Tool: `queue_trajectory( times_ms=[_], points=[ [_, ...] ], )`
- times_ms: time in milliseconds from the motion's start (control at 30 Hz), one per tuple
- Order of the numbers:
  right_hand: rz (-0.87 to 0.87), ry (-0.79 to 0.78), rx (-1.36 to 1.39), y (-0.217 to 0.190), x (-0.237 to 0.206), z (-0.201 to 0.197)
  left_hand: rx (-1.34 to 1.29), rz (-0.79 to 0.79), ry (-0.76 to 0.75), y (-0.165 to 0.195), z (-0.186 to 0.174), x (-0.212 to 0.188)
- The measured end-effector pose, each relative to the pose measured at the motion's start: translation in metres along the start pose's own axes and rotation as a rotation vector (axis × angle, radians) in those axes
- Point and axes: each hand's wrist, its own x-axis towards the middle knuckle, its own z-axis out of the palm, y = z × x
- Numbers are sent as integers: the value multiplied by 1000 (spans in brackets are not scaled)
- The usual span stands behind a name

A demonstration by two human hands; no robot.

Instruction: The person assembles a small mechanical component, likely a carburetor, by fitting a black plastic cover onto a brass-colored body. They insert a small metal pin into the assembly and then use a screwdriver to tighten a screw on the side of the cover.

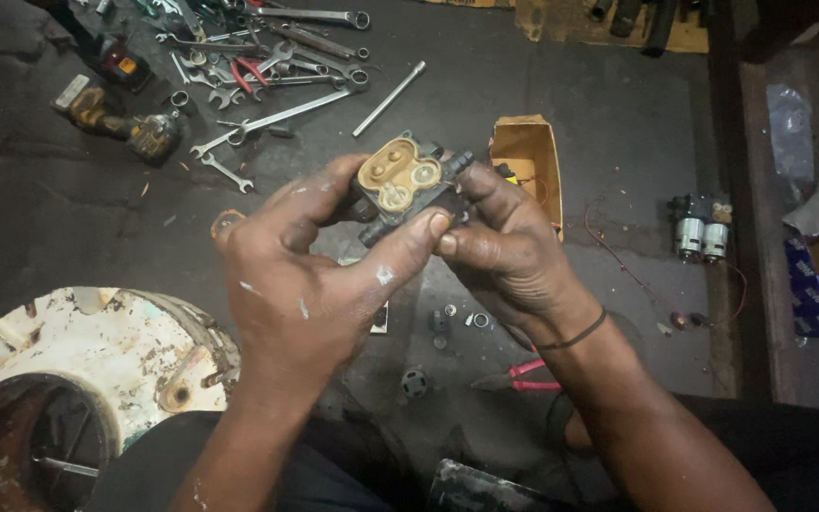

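Pump part (400, 185): a small dark metal body with a tan, lobed face turned up; held in the air between both hands, above the middle of the floor.
Left hand (310, 275): closed on the part's left side, thumb pressed along its lower edge, fingers wrapped behind.
Right hand (509, 246): closed on the part's right side, fingertips on its right end, thumb meeting the left thumb below it; a dark band circles the wrist.
Floor (68, 218): dark, stained, carries everything.
Wrenches (267, 66): a loose heap of spanners near the far edge, left of centre.
Drill (125, 123): yellow and black, lying by the far left corner.
Box (528, 152): small open cardboard one, just beyond the right hand.
Motors (701, 228): two silver cylinders side by side, toward the right edge, red wire trailing near them.
Pliers (523, 377): pink-handled, near edge, under the right forearm.
Drum (97, 370): round, white, chipped and rusty, at the near left corner.
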Motion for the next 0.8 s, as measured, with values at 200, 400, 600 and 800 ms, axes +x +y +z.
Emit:
queue_trajectory(
  times_ms=[200,400,600,800],
  points=[
    [-8,7,19,1,-2,1,-54,-17,13,2,1,1],
    [-1,-7,-3,2,-3,0,-100,-90,17,7,0,1],
    [-8,-27,42,3,-3,-3,-212,-127,23,9,1,1],
    [-3,-25,56,2,-3,-6,-257,-167,18,9,2,3]
  ],
)
